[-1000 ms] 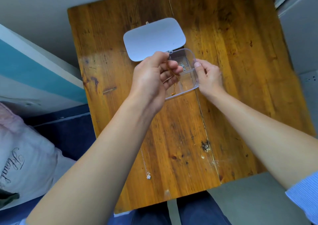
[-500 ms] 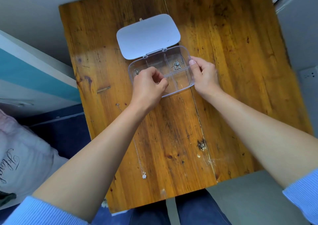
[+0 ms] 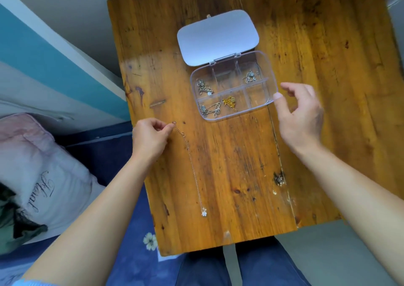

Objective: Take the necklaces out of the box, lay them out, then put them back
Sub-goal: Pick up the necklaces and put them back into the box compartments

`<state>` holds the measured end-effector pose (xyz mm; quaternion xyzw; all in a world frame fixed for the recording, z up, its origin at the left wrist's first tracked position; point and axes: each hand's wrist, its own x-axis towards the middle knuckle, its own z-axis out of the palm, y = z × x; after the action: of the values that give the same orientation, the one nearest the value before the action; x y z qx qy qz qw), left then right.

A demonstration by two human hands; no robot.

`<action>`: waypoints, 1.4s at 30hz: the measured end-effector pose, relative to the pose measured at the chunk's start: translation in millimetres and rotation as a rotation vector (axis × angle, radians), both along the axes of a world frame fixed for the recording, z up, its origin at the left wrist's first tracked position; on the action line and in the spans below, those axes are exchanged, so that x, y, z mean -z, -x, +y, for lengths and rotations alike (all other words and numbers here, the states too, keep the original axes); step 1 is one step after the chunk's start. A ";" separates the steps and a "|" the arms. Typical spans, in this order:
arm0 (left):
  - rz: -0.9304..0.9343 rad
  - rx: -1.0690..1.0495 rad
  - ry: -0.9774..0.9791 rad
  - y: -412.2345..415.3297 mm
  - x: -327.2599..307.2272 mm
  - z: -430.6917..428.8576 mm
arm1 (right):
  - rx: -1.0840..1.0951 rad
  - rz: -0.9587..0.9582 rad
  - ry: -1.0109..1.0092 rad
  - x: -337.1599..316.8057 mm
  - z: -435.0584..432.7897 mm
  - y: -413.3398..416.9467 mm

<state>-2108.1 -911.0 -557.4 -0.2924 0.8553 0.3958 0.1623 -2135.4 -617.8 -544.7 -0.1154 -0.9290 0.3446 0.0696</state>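
Note:
A clear plastic box (image 3: 271,75) with several compartments lies open on the wooden table (image 3: 240,165), its white lid (image 3: 217,36) folded back. Silver necklaces (image 3: 204,87) sit bunched in three compartments and a gold necklace (image 3: 229,102) in the lower middle one. A thin rose-gold necklace (image 3: 192,167) with a small flower pendant lies stretched out on the table below the box. My left hand (image 3: 149,139) pinches its clasp end at the upper left. My right hand (image 3: 300,115) hovers just right of the box, fingers apart, holding nothing.
A pink and white pillow (image 3: 32,176) lies on blue bedding at the left of the table. My legs in dark trousers (image 3: 240,266) are under the near table edge. A grey surface (image 3: 395,34) borders the table at the right.
My left hand has left the box and moved down-left to the clasp end of the laid-out necklace. My right hand has let go of the box's right edge and drawn back.

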 end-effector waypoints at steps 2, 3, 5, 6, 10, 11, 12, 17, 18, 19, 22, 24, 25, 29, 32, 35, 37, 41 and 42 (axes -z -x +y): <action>-0.045 0.016 -0.024 7.8 2.5 10.5 | -0.067 0.001 0.004 -0.2 -8.5 -25.8; -0.065 0.024 -0.028 12.5 3.4 15.6 | -0.115 -0.028 0.012 0.8 -15.6 -39.4; -0.091 0.033 -0.007 23.5 3.5 23.2 | -0.229 -0.138 0.030 4.9 -32.7 -66.2; -0.093 0.031 0.016 30.3 2.5 25.3 | -0.290 -0.214 0.036 7.2 -41.8 -78.1; -0.060 0.037 0.017 57.4 -3.0 26.4 | -0.460 -0.474 -0.025 17.0 -67.9 -115.5; -0.059 0.055 0.011 61.1 -4.3 25.7 | -0.473 -0.495 -0.052 19.1 -71.6 -124.0; -0.060 0.072 0.005 62.7 -5.5 24.8 | -0.477 -0.508 -0.078 20.8 -74.8 -132.3; -0.035 0.092 0.045 59.6 -10.8 3.6 | -0.481 -0.453 -0.100 24.1 -104.9 -153.2; -0.025 0.082 0.053 57.9 -11.1 -3.1 | -0.482 -0.440 -0.099 24.3 -112.9 -153.3; -0.014 0.068 0.057 55.0 -11.1 -9.5 | -0.485 -0.443 -0.102 24.3 -120.2 -153.7; 0.020 -0.028 -0.003 38.6 -11.9 -25.4 | -0.485 -0.502 -0.121 25.3 -134.4 -159.9; 0.039 -0.140 -0.124 22.4 -14.0 -34.8 | -0.480 -0.502 -0.141 24.4 -136.9 -168.5; 0.049 -0.198 -0.190 13.3 -16.1 -39.3 | -0.476 -0.489 -0.141 23.0 -135.9 -173.6; 0.143 -0.408 -0.473 -17.4 -28.8 -57.2 | -0.444 -0.453 0.048 17.3 -126.2 -191.5; 0.212 -0.462 -0.567 -26.7 -36.1 -67.3 | -0.341 -0.426 0.246 19.5 -121.7 -193.6; 0.248 -0.412 -0.575 -30.6 -37.5 -71.7 | -0.294 -0.376 0.262 26.1 -118.5 -191.2; 0.254 -0.332 -0.506 -32.3 -35.8 -70.7 | -0.253 -0.352 0.267 29.7 -115.5 -192.9; 0.262 -0.189 -0.366 -23.4 -34.9 -62.2 | -0.149 -0.338 0.259 32.3 -107.3 -192.4; 0.270 -0.163 -0.348 -18.6 -36.0 -58.3 | -0.122 -0.321 0.250 32.0 -103.6 -190.0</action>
<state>-2089.4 -969.3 -521.4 -0.2726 0.7615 0.5848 0.0616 -1945.4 -721.4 -576.6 -0.1200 -0.8834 0.4380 -0.1151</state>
